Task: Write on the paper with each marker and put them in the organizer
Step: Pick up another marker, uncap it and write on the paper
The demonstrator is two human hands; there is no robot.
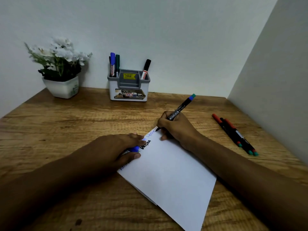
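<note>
**Midway: some markers stowed, one writing, three waiting**

The right hand [176, 129] grips a slim black-barrelled marker with a blue-and-green end [180, 107]. Its tip is down on the far corner of the white sheet of paper [170, 174], beside a thin blue word. The left hand [115, 147] lies palm-down on the paper's left edge, steadying it. A small blue piece [135, 148], likely a cap, shows between its thumb and fingers, but I cannot tell whether it is gripped or merely pressed. A bold black word and another blue one are on the sheet near that hand, so several markers seem to have had their turn.

The grey-and-white plastic organizer [128, 87] at the wall holds a blue-capped marker [112, 64], a dark green marker [117, 63] and, in its right slot, a black-capped white marker [146, 69].

Left to do, by my reading: finish this word, cap and stow this marker, then work through the three slim black markers with red and green ends [233, 132], which lie together on the wooden counter [66, 124] right of the paper
</note>
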